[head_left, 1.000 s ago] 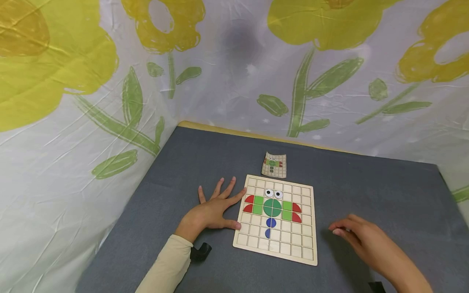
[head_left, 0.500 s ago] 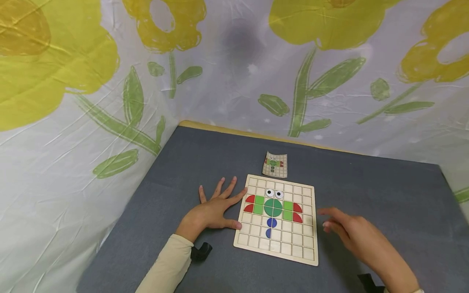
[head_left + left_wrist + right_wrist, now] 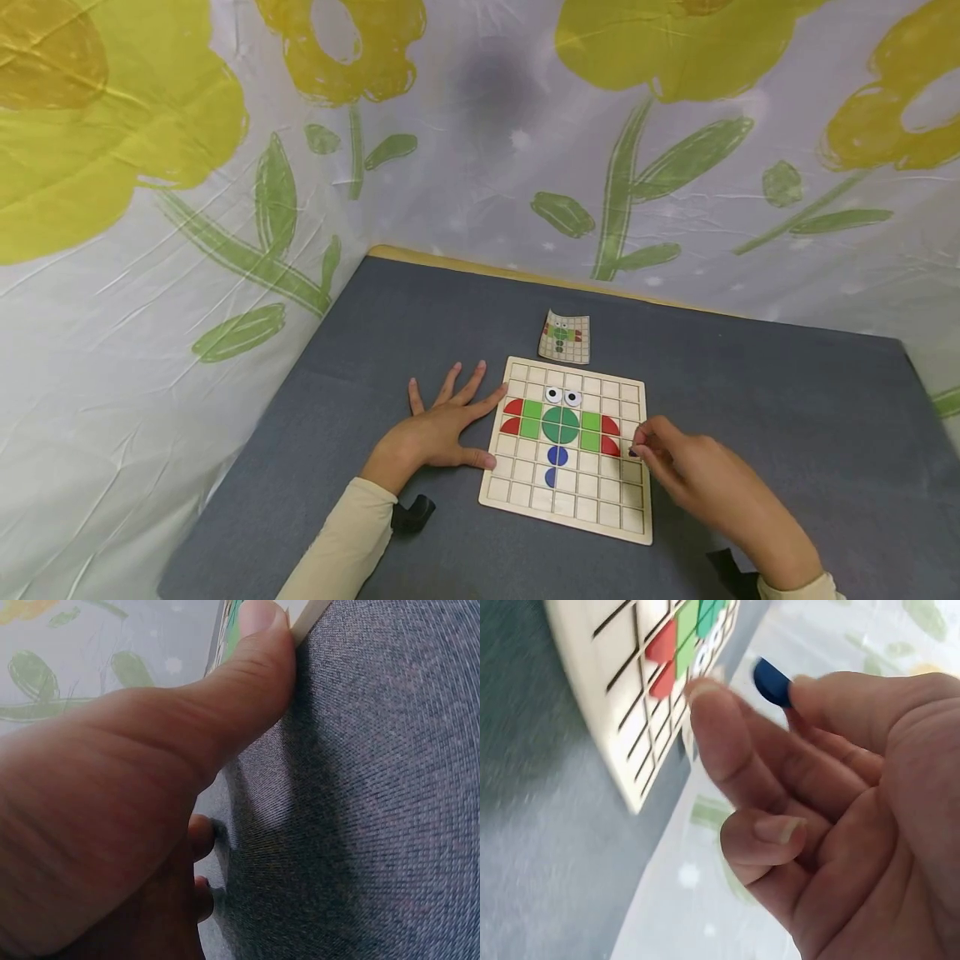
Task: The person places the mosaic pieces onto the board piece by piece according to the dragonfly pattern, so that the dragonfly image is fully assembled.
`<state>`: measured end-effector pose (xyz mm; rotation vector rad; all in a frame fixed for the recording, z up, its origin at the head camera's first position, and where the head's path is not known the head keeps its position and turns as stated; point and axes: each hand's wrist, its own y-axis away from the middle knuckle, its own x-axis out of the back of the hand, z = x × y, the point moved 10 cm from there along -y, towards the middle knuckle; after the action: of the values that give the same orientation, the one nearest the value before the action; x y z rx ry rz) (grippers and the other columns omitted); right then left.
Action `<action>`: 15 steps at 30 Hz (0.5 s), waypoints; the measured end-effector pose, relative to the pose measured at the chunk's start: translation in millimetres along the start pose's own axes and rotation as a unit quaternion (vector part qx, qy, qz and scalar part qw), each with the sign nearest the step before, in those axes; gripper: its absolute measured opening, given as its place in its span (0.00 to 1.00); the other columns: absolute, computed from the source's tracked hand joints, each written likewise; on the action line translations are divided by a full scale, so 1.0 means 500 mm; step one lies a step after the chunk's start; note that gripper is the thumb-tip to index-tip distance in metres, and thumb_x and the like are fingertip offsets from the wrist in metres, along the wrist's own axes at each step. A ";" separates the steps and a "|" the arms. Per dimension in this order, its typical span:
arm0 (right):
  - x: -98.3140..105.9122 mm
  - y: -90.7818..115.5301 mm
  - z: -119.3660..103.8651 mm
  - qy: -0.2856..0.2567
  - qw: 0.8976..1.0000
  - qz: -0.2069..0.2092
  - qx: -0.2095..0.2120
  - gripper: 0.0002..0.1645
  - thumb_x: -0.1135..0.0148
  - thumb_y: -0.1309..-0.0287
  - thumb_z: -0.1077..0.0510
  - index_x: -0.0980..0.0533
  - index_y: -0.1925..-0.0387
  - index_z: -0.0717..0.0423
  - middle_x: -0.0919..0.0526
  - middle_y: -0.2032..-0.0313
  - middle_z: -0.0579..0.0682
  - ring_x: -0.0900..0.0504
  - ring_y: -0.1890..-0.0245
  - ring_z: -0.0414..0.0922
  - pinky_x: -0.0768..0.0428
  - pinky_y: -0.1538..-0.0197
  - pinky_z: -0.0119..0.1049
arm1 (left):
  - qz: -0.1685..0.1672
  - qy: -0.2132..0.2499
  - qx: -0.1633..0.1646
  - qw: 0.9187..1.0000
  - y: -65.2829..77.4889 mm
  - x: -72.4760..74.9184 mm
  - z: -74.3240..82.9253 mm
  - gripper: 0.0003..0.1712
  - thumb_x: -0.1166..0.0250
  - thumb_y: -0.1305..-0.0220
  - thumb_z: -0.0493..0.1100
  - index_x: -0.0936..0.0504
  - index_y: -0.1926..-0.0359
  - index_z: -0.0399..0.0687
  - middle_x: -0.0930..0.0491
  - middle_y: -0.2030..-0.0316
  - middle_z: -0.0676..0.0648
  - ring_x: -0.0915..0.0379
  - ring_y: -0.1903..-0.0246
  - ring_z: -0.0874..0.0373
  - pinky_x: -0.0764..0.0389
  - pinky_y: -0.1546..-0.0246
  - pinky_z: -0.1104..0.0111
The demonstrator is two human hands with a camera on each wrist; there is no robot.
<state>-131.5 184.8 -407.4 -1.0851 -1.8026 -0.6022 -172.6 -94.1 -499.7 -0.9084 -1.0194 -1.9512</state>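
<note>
A wooden grid board lies on the dark table, bearing flat red, green and blue pieces and two round eye pieces. My left hand is spread flat at the board's left side, thumb and index fingertip on its edge. In the left wrist view the thumb touches the board's rim. Over the board's right edge, my right hand pinches a small blue half-circle piece by the thumb. Two blue pieces sit in the grid below the green circle.
Behind the board lies a small pattern card showing a similar coloured figure, one corner curled up. The grey tabletop extends right of the board. A flower-printed curtain hangs along the left and far sides.
My right hand has moved left, from beside the board to above its right edge, and the blue half-circle piece now shows at its fingertips. The left hand stays in place.
</note>
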 end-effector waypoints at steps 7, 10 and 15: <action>-0.033 -0.030 -0.041 0.006 0.999 0.005 0.049 0.09 0.26 0.34 0.59 0.18 0.59 0.43 0.22 0.64 0.32 0.30 0.72 0.29 0.27 0.70 0.27 | 0.000 0.000 0.000 1.000 -0.001 -0.001 -0.001 0.65 0.23 0.47 0.72 0.52 0.15 0.76 0.70 0.15 0.55 0.82 0.16 0.44 0.80 0.33 0.22; -0.061 -0.041 -0.055 -0.008 0.998 -0.020 0.061 0.07 0.26 0.34 0.59 0.18 0.60 0.44 0.20 0.65 0.32 0.27 0.69 0.29 0.23 0.66 0.29 | 0.000 -0.002 -0.002 1.000 -0.002 -0.002 -0.001 0.65 0.24 0.47 0.72 0.52 0.15 0.77 0.70 0.15 0.54 0.82 0.16 0.44 0.80 0.33 0.22; -0.094 -0.058 -0.073 -0.010 0.997 -0.049 0.061 0.07 0.26 0.33 0.58 0.17 0.60 0.43 0.19 0.64 0.31 0.26 0.69 0.29 0.21 0.64 0.30 | -0.001 -0.002 -0.003 1.000 -0.002 -0.002 -0.002 0.65 0.24 0.47 0.72 0.52 0.15 0.77 0.70 0.14 0.54 0.82 0.16 0.43 0.80 0.33 0.22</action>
<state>-130.9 123.0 -431.1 -0.9274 -1.8934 -0.5333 -173.0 -94.2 -501.2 -0.9137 -1.0181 -1.9562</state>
